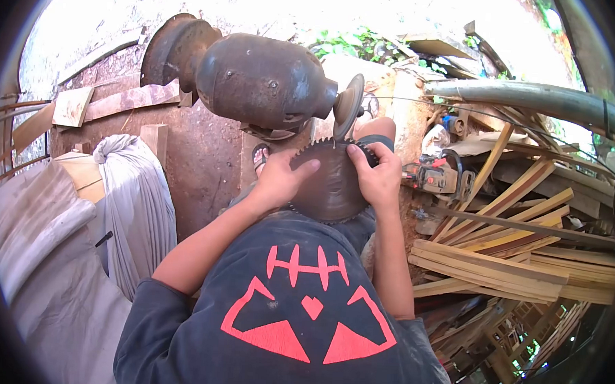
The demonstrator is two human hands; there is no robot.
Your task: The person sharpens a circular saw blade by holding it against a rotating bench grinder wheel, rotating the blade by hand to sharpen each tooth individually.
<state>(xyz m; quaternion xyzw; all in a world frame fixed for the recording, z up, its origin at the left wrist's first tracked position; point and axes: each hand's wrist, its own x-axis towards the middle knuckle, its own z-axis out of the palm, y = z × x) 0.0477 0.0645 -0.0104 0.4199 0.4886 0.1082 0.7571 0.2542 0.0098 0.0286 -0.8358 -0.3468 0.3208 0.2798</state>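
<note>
A dark, round toothed saw blade [330,183] is held between my two hands above my lap. My left hand [284,179] grips its left edge, with the thumb lying on the face. On the right, my right hand [378,173] is closed on the upper right rim, its thumb pressed near the teeth. Just beyond the blade's top edge stands a thin grinding disc [348,106] on the shaft of a rusty motor [266,80]. The blade's teeth are close to the disc's lower edge; whether they touch I cannot tell.
A wide rusty pulley [173,52] is at the motor's left end. Grey cloth [132,198] drapes over something at the left. To the right are a chainsaw [435,175], stacked wooden strips [489,268] and a long metal pipe [531,97]. A sandalled foot [260,158] shows below the motor.
</note>
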